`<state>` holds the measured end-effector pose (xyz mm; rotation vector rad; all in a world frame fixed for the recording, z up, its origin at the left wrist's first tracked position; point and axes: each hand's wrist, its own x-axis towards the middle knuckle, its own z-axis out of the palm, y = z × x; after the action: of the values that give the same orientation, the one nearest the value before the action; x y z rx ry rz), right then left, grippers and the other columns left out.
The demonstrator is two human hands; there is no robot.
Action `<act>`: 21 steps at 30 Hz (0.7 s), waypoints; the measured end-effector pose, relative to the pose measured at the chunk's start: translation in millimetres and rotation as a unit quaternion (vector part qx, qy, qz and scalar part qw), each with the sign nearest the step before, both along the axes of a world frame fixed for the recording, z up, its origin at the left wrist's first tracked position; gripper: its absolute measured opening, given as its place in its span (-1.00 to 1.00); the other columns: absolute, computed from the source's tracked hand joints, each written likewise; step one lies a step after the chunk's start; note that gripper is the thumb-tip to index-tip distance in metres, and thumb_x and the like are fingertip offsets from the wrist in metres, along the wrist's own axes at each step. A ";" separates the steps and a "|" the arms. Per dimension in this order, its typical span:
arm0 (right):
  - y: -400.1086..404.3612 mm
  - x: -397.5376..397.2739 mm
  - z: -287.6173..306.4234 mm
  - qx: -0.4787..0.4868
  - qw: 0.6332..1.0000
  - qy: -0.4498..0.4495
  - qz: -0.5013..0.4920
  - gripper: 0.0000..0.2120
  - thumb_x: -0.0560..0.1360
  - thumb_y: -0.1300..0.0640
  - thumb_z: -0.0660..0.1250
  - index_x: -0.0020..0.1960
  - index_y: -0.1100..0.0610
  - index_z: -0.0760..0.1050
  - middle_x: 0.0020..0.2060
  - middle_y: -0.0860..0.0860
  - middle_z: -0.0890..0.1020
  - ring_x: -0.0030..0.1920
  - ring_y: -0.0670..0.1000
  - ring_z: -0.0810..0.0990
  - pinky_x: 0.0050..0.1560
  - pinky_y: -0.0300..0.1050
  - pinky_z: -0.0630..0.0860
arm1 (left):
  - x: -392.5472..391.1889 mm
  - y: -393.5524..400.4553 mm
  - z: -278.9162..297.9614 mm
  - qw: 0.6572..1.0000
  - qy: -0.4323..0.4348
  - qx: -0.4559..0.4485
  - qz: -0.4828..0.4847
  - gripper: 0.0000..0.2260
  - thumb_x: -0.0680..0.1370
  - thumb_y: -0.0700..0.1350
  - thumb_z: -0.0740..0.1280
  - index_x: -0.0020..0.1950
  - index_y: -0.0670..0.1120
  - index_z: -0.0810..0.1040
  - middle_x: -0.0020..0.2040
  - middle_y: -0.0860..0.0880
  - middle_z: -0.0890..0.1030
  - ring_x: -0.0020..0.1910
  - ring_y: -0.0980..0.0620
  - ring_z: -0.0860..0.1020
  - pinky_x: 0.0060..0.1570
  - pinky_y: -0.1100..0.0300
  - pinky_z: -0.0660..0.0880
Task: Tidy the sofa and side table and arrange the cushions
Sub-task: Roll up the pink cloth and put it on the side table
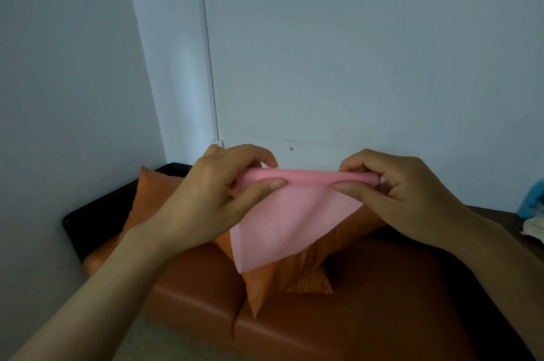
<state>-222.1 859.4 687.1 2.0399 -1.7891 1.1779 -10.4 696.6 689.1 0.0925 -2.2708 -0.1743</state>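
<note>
I hold a pink cloth (290, 219) up in the air in front of me, above the sofa. Its top edge is rolled into a tube. My left hand (223, 193) pinches the left end of the roll between thumb and fingers. My right hand (394, 193) pinches the right end the same way. The loose corner of the cloth hangs down to a point. Below it an orange cushion (282, 281) lies on the orange-brown sofa seat (368, 302). A second orange cushion (153, 199) leans at the sofa's back left, partly hidden by my left arm.
The sofa has a black frame (97, 213) and stands in a corner of pale walls. At the right edge a dark side table (506, 219) carries a blue item (532, 199) and a white crumpled thing (534, 228). A wall socket (217, 143) sits behind my left hand.
</note>
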 end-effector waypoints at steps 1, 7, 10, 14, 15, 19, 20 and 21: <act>-0.4 -0.5 0.3 0.000 1.000 0.000 -0.004 -0.80 0.50 -0.13 0.27 -0.04 -0.03 0.54 -0.25 -0.11 0.58 -0.29 0.00 0.54 -0.34 -0.20 0.44 | 0.6 -0.1 -0.1 1.000 -0.006 0.009 -0.001 -0.71 0.50 0.19 0.30 0.12 0.06 0.50 -0.14 0.22 0.52 -0.17 0.19 0.44 -0.11 0.48 0.31; -2.0 -0.6 -0.7 0.011 1.000 0.002 -0.001 -0.77 0.47 -0.17 0.35 -0.01 -0.04 0.56 -0.23 -0.11 0.59 -0.27 -0.01 0.56 -0.33 -0.26 0.46 | -0.3 -3.4 -0.7 1.000 0.006 -0.004 0.010 -0.78 0.53 0.13 0.27 -0.01 0.00 0.55 -0.11 0.17 0.55 -0.26 0.07 0.42 -0.08 0.49 0.28; -3.6 -0.6 -2.2 0.013 1.000 -0.011 -0.002 -0.76 0.42 -0.14 0.44 -0.01 -0.04 0.55 -0.23 -0.12 0.59 -0.28 -0.02 0.55 -0.34 -0.31 0.45 | -0.3 -4.8 -1.2 1.000 0.010 -0.005 0.013 -0.77 0.53 0.13 0.27 -0.02 -0.01 0.56 -0.19 0.23 0.54 -0.24 0.13 0.43 -0.06 0.47 0.28; -6.8 -1.7 -2.5 0.008 1.000 0.003 -0.003 -0.77 0.49 -0.14 0.27 -0.01 -0.01 0.56 -0.25 -0.11 0.60 -0.29 -0.02 0.56 -0.33 -0.19 0.45 | 1.6 -6.4 0.0 1.000 -0.001 0.003 0.000 -0.70 0.49 0.18 0.31 0.11 0.04 0.53 -0.12 0.24 0.53 -0.15 0.21 0.47 -0.10 0.45 0.33; -7.2 -2.1 -2.5 0.010 1.000 0.000 -0.003 -0.76 0.50 -0.15 0.25 -0.01 -0.02 0.57 -0.25 -0.10 0.60 -0.29 -0.02 0.56 -0.33 -0.17 0.45 | 2.0 -6.5 0.0 1.000 -0.004 0.008 -0.001 -0.67 0.46 0.21 0.33 0.13 0.07 0.50 -0.12 0.22 0.53 -0.15 0.18 0.46 -0.12 0.46 0.34; -8.9 -2.2 -3.5 0.018 1.000 0.002 0.008 -0.72 0.48 -0.17 0.30 0.01 0.01 0.59 -0.23 -0.10 0.62 -0.28 -0.02 0.58 -0.31 -0.18 0.48 | 1.9 -8.6 -1.2 1.000 -0.005 -0.016 0.005 -0.76 0.51 0.14 0.30 0.01 0.01 0.55 -0.16 0.17 0.57 -0.22 0.15 0.41 -0.08 0.48 0.27; -9.4 -2.1 -4.0 0.020 1.000 -0.004 0.008 -0.71 0.46 -0.18 0.37 0.03 0.00 0.59 -0.22 -0.12 0.62 -0.28 -0.03 0.57 -0.32 -0.27 0.47 | 1.7 -8.9 -1.3 1.000 0.000 -0.015 0.009 -0.77 0.52 0.13 0.29 0.00 0.00 0.56 -0.15 0.24 0.55 -0.22 0.16 0.41 -0.05 0.50 0.26; -10.1 -1.9 -4.4 0.021 1.000 -0.012 0.007 -0.69 0.42 -0.17 0.43 0.05 0.00 0.58 -0.22 -0.14 0.60 -0.30 -0.05 0.56 -0.33 -0.34 0.44 | 1.5 -9.6 -1.5 1.000 0.006 -0.013 0.013 -0.78 0.52 0.13 0.28 -0.01 0.01 0.56 -0.15 0.33 0.52 -0.21 0.19 0.41 -0.04 0.52 0.25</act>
<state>-224.0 849.3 682.7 2.0722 -1.8289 1.1842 -8.9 687.0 687.7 0.1061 -2.2590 -0.1317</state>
